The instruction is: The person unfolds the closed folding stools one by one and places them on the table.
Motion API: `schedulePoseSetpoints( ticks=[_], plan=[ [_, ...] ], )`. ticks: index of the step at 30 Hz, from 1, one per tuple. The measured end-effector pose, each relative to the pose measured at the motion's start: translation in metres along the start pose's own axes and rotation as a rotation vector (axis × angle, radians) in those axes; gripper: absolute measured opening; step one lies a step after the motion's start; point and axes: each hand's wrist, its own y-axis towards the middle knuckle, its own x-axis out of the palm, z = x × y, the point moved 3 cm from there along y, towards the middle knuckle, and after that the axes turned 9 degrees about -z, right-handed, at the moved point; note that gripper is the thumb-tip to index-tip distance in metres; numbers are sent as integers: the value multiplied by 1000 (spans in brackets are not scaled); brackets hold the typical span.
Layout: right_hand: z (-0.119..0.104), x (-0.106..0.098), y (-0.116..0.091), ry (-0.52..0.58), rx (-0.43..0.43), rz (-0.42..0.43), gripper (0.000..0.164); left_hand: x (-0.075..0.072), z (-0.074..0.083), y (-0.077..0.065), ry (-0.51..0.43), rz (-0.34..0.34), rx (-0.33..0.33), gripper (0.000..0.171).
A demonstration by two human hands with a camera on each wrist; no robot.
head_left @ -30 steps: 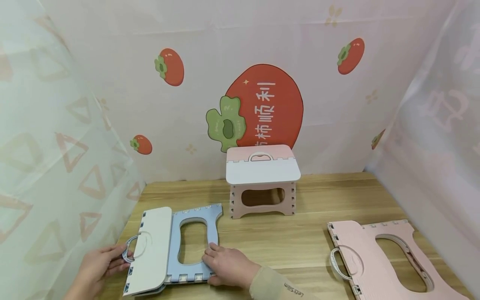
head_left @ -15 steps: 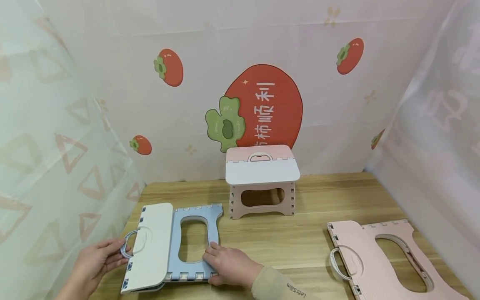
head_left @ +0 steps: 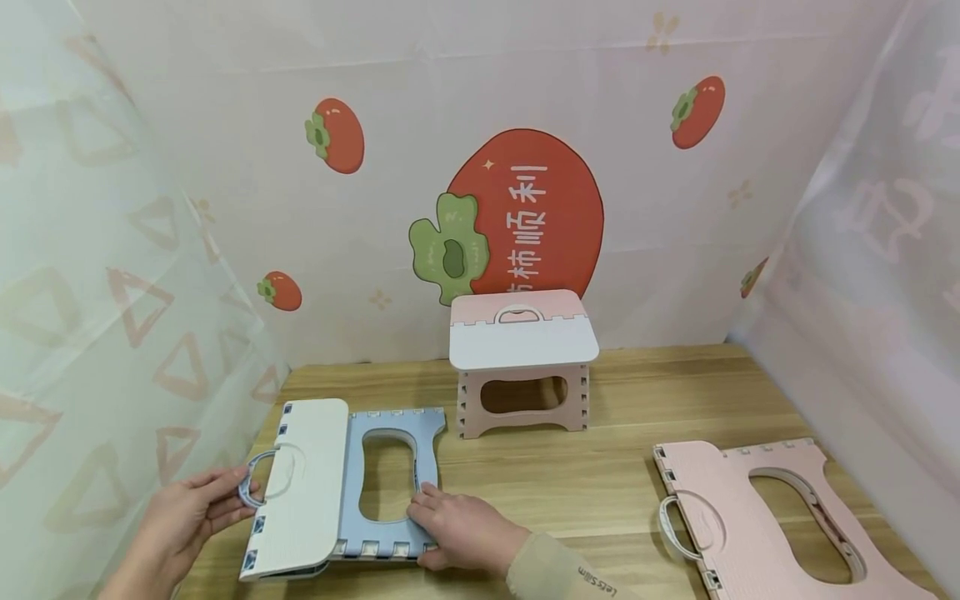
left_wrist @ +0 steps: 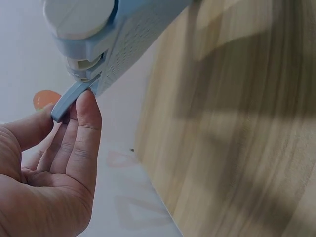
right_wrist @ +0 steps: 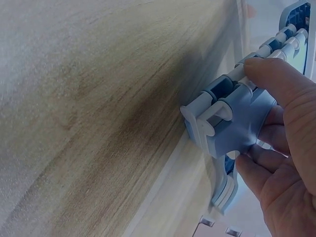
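The left hand (head_left: 183,518) pinches the handle (left_wrist: 69,101) of the folded blue stool (head_left: 311,492) at the left of the tabletop (head_left: 622,467); the right hand (head_left: 468,532) curls its fingers (right_wrist: 254,173) round the legs (head_left: 428,437) (probably to steady it).

Left hand (head_left: 183,515) pinches; right hand (head_left: 467,530) (well apart) grips.

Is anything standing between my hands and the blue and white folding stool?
Nothing visible. Your left hand pinches the handle of the blue-and-white stool, and your right hand grips its leg end. The upright stool and folded pink stool stand clear.
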Motion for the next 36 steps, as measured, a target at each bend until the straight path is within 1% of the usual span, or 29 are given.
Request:
schedulePoseSetpoints(
  ticks=[2, 6, 9, 15, 22, 29, 36],
  plan=[
    [0, -1, -1, 0, -4, 10, 47, 3, 4, -2, -2, -16, 26, 20],
    [-1, -4, -2, -9, -18, 39, 47, 8, 13, -4, -35, -83, 124, 24],
    [-1, -5, -3, -6, -28, 53, 47, 12, 19, -6, -60, -117, 171, 26],
    [0, -3, -2, 45, -21, 48, 50, 18, 29, -8, -64, -123, 190, 25],
    [-1, -3, -2, 64, -11, 54, 53, 27, 40, -11, -71, -183, 252, 27],
    [0, -5, -3, 66, -5, 67, 55, 39, 53, -11, -90, -220, 297, 27],
    [0, -6, -2, 78, -8, 90, 52, 48, 62, -12, -116, -260, 318, 27]
  ],
)
